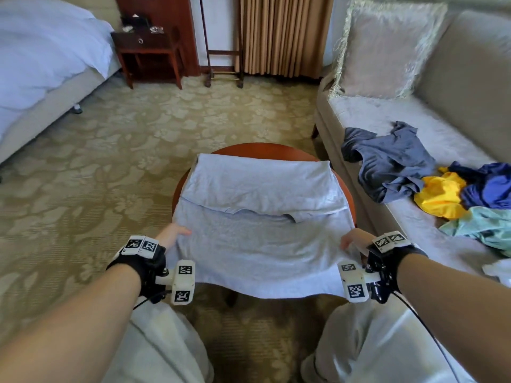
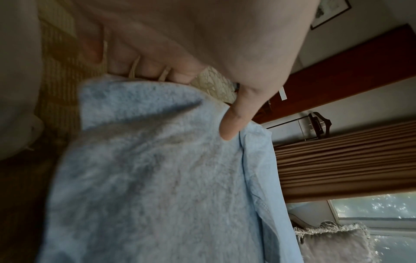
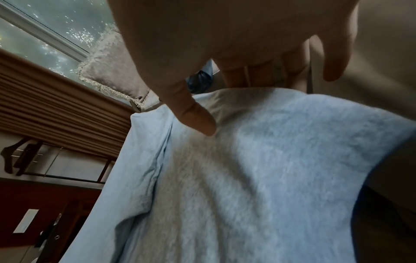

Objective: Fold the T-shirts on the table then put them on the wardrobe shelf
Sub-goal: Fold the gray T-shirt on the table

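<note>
A light blue T-shirt [image 1: 260, 217] lies spread over the round wooden table [image 1: 249, 148], its far part folded back toward me and its near hem hanging over the edge. My left hand [image 1: 174, 233] pinches the shirt's left edge, thumb on top [image 2: 231, 128] and fingers [image 2: 144, 71] curled under the cloth. My right hand [image 1: 352, 240] pinches the right edge the same way, thumb [image 3: 198, 121] on the fabric [image 3: 258, 169] and fingers beneath. The shirt [image 2: 157, 178] fills both wrist views.
A sofa [image 1: 414, 120] at the right holds a heap of unfolded shirts: grey-blue [image 1: 387, 161], yellow [image 1: 439, 194], dark blue [image 1: 486, 186] and teal [image 1: 481, 225]. A bed [image 1: 41, 64] stands far left, a dark nightstand [image 1: 146, 48] and a luggage rack [image 1: 224, 64] behind. Patterned carpet lies between.
</note>
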### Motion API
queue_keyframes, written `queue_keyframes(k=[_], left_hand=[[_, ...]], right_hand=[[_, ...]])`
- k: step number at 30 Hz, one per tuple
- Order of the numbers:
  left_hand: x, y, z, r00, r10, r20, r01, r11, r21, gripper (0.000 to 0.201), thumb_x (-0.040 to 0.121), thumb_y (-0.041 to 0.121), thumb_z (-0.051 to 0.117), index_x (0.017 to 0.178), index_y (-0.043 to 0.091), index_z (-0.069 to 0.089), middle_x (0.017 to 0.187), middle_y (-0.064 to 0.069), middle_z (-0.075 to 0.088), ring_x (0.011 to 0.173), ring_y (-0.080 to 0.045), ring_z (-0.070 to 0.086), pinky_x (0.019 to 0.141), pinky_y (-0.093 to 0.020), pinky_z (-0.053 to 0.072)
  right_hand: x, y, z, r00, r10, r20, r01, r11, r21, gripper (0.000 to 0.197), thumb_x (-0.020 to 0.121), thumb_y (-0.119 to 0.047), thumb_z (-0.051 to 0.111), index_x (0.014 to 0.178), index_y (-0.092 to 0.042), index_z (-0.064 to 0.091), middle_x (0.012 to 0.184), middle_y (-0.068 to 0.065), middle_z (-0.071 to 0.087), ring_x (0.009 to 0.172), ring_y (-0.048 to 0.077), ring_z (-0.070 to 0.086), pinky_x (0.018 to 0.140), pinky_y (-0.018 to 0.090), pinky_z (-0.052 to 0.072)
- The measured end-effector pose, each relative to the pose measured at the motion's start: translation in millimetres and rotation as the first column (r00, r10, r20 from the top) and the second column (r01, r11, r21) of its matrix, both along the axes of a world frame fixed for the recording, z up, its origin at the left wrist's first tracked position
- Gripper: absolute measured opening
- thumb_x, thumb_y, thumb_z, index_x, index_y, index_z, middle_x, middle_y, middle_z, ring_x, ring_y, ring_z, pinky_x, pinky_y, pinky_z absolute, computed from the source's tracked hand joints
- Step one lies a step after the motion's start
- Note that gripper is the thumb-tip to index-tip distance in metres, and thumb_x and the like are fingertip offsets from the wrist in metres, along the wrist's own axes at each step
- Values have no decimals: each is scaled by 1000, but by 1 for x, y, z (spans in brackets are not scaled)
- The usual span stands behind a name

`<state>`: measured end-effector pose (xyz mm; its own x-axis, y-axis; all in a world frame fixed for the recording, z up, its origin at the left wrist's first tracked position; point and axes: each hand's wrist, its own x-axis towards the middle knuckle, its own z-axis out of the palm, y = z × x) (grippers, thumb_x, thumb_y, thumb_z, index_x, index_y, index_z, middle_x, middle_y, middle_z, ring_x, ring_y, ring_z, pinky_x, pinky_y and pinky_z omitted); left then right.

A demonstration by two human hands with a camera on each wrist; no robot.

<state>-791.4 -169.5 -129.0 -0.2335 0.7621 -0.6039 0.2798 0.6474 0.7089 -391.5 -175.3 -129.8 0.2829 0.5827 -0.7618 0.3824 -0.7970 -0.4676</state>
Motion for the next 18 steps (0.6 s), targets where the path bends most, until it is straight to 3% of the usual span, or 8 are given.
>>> queue_keyframes(k=[2, 4, 6, 7, 9, 13, 16, 18], left_hand=[[-6, -8, 2, 999, -20, -33, 18, 998, -60, 29, 95, -7, 48, 70, -9, 63, 136, -22, 47, 130, -38, 41, 110, -41, 28], [-10, -15, 15, 997, -34, -65, 27, 995, -101, 13, 92, -8, 52, 99, -16, 60, 137, -34, 47, 118, -38, 50, 103, -42, 36], [-18, -18, 19, 994, -46, -95, 38, 996, -85, 35, 90, -6, 55, 123, -18, 52, 135, -35, 50, 99, -31, 50, 92, -41, 44], [-23, -16, 16, 991, -81, -108, 73, 994, -80, 35, 91, -4, 57, 124, -15, 52, 131, -32, 54, 93, -30, 49, 84, -39, 47], [-24, -26, 27, 982, -104, -161, 94, 993, -73, 19, 93, 4, 59, 109, -8, 57, 108, -23, 59, 82, -29, 51, 66, -34, 42], [-38, -34, 35, 999, 13, -53, -17, 996, -86, 30, 89, 26, 69, 82, 0, 56, 70, -16, 56, 59, -28, 51, 59, -32, 39], [-48, -36, 40, 998, 53, -40, -55, 998, -42, 38, 87, 34, 72, 67, 8, 53, 57, -11, 51, 52, -24, 45, 58, -31, 35], [-48, -38, 49, 994, 102, -31, -101, 995, 19, 37, 90, 30, 68, 65, 9, 50, 44, -7, 46, 50, -23, 40, 52, -31, 31]], right_hand=[[6, -5, 3, 994, 66, 84, -68, 997, 21, 32, 77, 8, 49, 47, -3, 51, 54, 13, 47, 45, 23, 47, 46, 24, 38], [11, -11, 12, 989, 47, 143, -49, 999, 11, 27, 85, 0, 54, 58, 2, 56, 58, 14, 49, 45, 25, 48, 49, 28, 35], [12, -14, 23, 983, 66, 171, -68, 998, 7, 20, 90, -7, 56, 71, -2, 52, 61, 13, 50, 48, 23, 48, 51, 30, 37], [11, -13, 23, 978, 76, 195, -81, 997, 20, 21, 93, -9, 54, 73, -4, 51, 65, 11, 49, 54, 22, 48, 53, 30, 37], [6, -15, 29, 937, 220, 273, -223, 975, -22, 23, 101, -13, 45, 82, -5, 55, 73, 9, 52, 70, 25, 54, 56, 26, 35], [3, -24, 36, 927, 248, 283, -252, 968, -25, 35, 102, -18, 44, 127, 6, 51, 107, 22, 62, 101, 35, 60, 60, 29, 37], [10, -29, 45, 931, 246, 268, -256, 967, 0, 36, 102, -21, 44, 123, 6, 55, 85, 12, 59, 76, 24, 56, 66, 29, 40], [19, -25, 52, 926, 286, 248, -306, 951, 46, 43, 98, -25, 51, 125, 7, 57, 92, 10, 58, 70, 16, 51, 67, 29, 42]])
